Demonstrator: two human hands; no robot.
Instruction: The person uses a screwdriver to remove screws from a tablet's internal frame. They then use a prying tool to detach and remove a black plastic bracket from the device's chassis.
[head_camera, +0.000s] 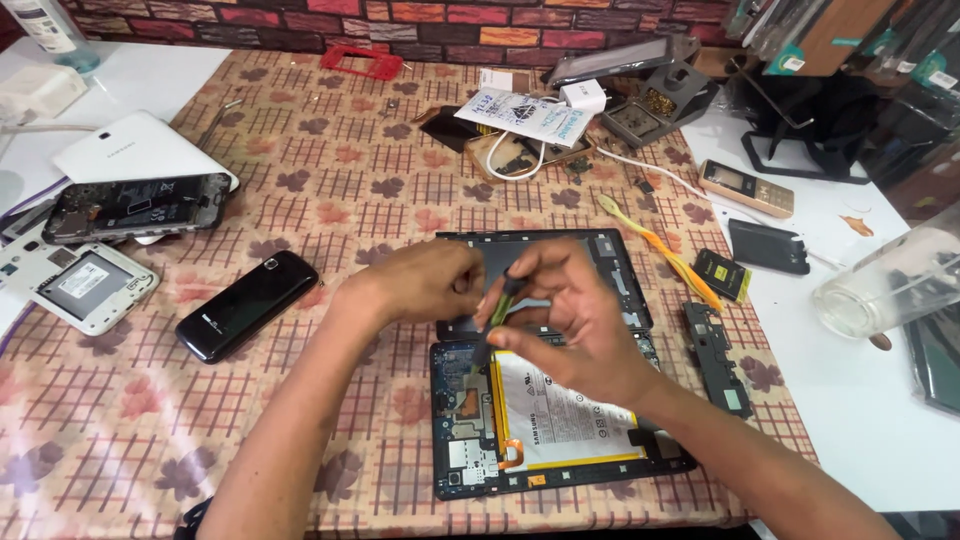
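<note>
While the opened tablet (530, 420) shows its white battery, right hand (575, 315) grips a screwdriver (497, 310), left hand (425, 280) pinches its tip

Two hands (430, 285) (570, 320), one opened tablet (540, 420), one black phone (247, 305), one glass jar (890, 280)

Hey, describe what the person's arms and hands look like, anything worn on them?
Both forearms are bare up to the frame's lower edge, with no sleeves showing. The left hand and the right hand wear no gloves, and no rings, watch or bracelet can be seen on either wrist or on the visible fingers.
</note>
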